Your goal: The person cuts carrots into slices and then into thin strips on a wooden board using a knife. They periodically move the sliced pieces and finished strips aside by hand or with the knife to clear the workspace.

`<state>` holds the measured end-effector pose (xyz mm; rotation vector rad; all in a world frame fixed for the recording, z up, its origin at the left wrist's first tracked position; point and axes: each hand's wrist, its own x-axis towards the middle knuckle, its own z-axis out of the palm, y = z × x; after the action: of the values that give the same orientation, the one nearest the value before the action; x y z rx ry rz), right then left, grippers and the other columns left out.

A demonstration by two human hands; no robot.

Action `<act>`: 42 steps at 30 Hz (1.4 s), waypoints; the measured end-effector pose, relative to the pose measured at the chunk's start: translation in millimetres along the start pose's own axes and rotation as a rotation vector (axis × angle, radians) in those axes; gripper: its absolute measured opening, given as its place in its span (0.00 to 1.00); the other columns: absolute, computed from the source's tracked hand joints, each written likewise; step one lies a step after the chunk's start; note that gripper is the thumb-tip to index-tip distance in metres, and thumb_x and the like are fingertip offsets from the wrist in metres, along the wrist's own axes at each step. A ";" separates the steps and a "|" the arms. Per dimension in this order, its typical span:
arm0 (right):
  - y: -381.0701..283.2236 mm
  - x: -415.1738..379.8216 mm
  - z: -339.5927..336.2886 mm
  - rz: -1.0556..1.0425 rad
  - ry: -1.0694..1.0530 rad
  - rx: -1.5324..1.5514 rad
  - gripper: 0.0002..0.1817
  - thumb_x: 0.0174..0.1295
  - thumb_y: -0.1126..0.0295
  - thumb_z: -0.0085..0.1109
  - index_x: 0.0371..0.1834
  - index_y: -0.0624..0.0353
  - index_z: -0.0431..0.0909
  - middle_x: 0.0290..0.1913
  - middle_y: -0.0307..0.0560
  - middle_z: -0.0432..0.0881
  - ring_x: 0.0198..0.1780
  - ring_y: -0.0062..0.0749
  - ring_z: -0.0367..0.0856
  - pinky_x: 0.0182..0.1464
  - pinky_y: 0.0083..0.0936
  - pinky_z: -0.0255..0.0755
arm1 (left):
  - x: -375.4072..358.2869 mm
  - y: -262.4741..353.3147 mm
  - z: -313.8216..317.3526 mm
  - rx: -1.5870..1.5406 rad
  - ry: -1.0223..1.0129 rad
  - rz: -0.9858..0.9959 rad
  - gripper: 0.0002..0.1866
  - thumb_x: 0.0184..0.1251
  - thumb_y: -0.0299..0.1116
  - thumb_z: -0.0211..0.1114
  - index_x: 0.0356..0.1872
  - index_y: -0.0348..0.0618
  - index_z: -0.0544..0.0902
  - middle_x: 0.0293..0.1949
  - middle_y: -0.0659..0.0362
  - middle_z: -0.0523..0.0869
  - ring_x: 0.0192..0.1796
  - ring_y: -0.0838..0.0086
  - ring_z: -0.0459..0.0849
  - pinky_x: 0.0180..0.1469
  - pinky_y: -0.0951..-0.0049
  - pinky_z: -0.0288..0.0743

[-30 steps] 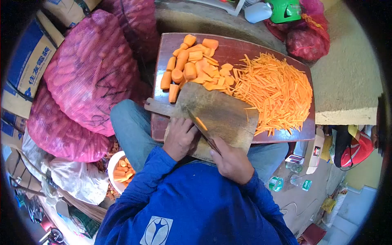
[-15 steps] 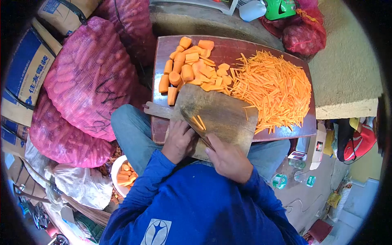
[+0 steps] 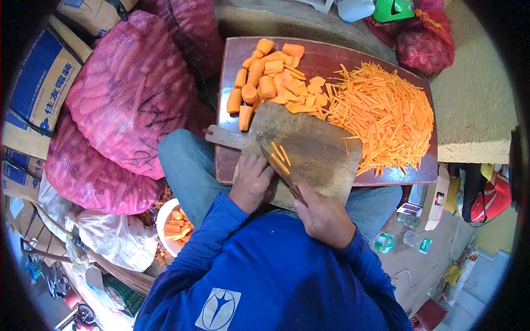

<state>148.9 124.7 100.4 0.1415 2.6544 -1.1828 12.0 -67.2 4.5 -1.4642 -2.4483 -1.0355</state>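
A wooden cutting board (image 3: 337, 154) with a short handle lies tilted across my lap and the front of the table. My right hand (image 3: 327, 216) grips a knife (image 3: 288, 181) whose blade slants up and left over the board. My left hand (image 3: 253, 183) rests on the board's near left part, fingers curled down beside the blade; whatever is under them is hidden. A few carrot strips (image 3: 280, 164) lie along the blade's far side. Beyond the board sit peeled carrot chunks and slices (image 3: 267, 86), and to the right a large heap of carrot shreds (image 3: 386, 121).
The dark red table (image 3: 326, 52) carries the carrots. Pink mesh sacks (image 3: 127, 94) crowd the left, beside boxes (image 3: 38, 83). A white bucket (image 3: 163, 223) with carrot pieces stands by my left knee. Plastic bottles (image 3: 383, 243) lie on the floor at right.
The view has shifted, so the whole scene sits a little further right and higher. One more carrot strip shows beside the blade. Both hands keep nearly the same place on the board.
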 end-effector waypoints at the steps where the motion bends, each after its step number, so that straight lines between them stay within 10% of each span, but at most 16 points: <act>1: 0.0 4.7 2.7 0.002 -0.001 0.004 0.21 0.79 0.64 0.59 0.69 0.60 0.72 0.42 0.70 0.88 0.43 0.71 0.88 0.44 0.61 0.80 | 0.8 0.6 -0.8 0.012 0.004 0.019 0.22 0.51 0.25 0.72 0.52 0.34 0.87 0.49 0.50 0.83 0.51 0.52 0.80 0.54 0.52 0.70; 42: 3.7 10.3 -5.3 0.075 -0.035 -0.036 0.22 0.80 0.61 0.58 0.69 0.61 0.70 0.40 0.73 0.88 0.41 0.76 0.87 0.44 0.66 0.78 | 1.6 2.4 5.1 -0.018 0.138 -0.026 0.15 0.54 0.25 0.77 0.44 0.40 0.88 0.39 0.55 0.83 0.43 0.57 0.80 0.50 0.56 0.68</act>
<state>138.7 131.0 98.6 0.2099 2.6144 -1.1039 14.4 -62.3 2.4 -1.3215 -2.3742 -1.1256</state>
